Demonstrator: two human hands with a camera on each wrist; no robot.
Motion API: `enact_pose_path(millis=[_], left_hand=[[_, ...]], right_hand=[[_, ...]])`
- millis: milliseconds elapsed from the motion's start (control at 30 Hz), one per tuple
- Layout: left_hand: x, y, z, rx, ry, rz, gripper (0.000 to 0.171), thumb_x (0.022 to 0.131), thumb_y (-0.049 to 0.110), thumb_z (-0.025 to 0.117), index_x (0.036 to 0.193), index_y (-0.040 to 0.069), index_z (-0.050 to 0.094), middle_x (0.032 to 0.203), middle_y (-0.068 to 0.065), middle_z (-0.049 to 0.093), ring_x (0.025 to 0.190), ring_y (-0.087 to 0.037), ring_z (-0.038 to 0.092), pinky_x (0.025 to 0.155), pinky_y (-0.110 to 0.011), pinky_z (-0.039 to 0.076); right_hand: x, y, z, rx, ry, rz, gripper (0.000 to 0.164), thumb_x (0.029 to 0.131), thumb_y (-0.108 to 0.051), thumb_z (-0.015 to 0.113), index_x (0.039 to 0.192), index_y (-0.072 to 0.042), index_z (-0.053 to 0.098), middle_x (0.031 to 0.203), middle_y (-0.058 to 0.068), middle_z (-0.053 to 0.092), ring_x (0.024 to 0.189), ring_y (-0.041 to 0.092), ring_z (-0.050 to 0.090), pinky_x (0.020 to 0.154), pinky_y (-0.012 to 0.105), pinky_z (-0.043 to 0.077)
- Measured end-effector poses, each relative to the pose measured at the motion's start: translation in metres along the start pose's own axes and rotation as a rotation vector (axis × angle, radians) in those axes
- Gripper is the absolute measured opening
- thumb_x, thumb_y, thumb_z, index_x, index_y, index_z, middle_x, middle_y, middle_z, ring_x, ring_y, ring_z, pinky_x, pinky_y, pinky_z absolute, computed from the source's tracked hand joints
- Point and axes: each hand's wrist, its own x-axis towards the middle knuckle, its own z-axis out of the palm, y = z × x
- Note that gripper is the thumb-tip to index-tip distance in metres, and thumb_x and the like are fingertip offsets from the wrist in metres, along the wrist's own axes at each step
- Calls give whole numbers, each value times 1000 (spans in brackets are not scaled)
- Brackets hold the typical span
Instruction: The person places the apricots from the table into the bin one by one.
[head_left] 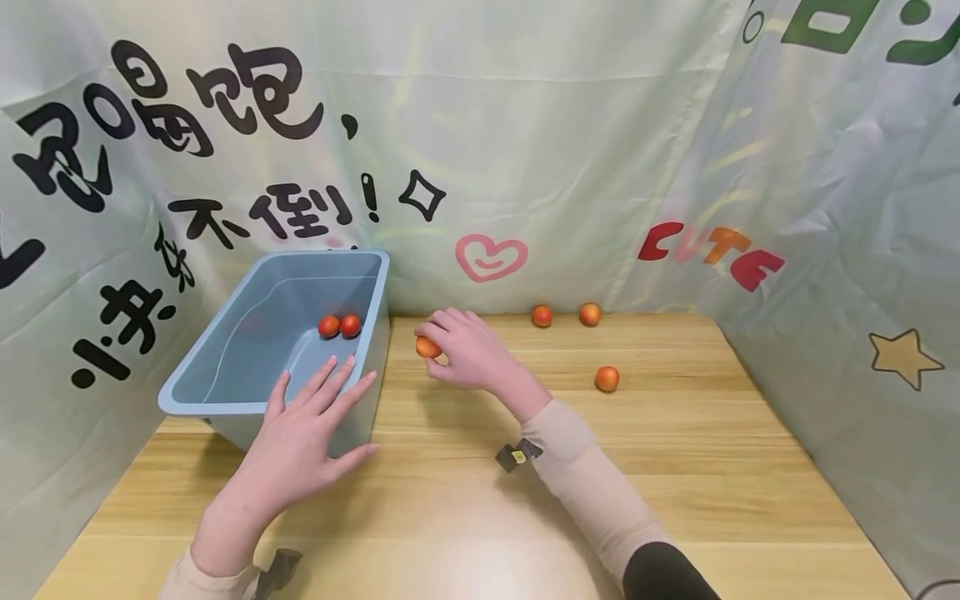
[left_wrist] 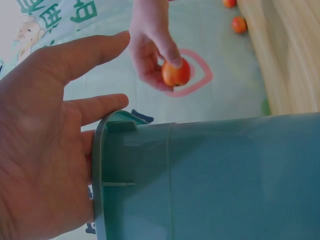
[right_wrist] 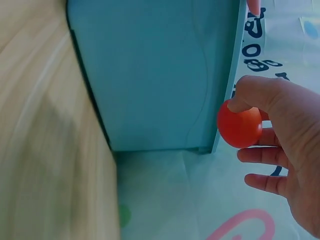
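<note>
My right hand (head_left: 468, 350) pinches a small orange-red tomato (right_wrist: 239, 124) between thumb and fingers. It is over the table, just right of a blue plastic bin (head_left: 273, 408). Two red tomatoes (head_left: 339, 326) lie side by side on the bin's floor, by its right wall. My left hand (head_left: 300, 446) has its fingers spread and straight at the bin's near right rim; in the left wrist view the fingers lie along that rim, some hidden behind it. Three more tomatoes rest on the table to the right: one tomato (head_left: 542, 316), another tomato (head_left: 590, 314) and a nearer tomato (head_left: 607, 378).
A light wooden table (head_left: 675, 500) carries the bin at its left side. Printed cloth (head_left: 585, 158) hangs behind the table and along both sides, close to its back edge. A small dark device (head_left: 517, 456) is strapped at the right wrist.
</note>
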Motion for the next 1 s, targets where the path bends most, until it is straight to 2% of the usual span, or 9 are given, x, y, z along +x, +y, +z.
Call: enact_pose_path(millis=[333,567,1000], left_hand=[[0,0,-1,4,3,0,84,75,54,75,147,28,43,154,-8,42,142,-33,37,106,-73,19],[-1,1,0,5,7,2,84,74,54,76,147,27,44,153,-8,43,142,-33,37,106,-73,20],[-1,0,-1,10,6,4,85,74,55,75,148,27,43,154,-8,42,143,-33,37,106,-73,20]], right_hand=[[22,-9,-9,5,45,-50,37,85,-29,63,120,-19,63,113,-2,62,102,16,56,87,33,47],[32,-14,-8,12,60,-64,37,85,-29,64,120,-18,62,113,-2,62,102,17,56,86,32,46],[57,-21,-1,55,162,-49,35,87,-29,65,120,-16,65,113,-1,64,103,16,58,82,29,48]])
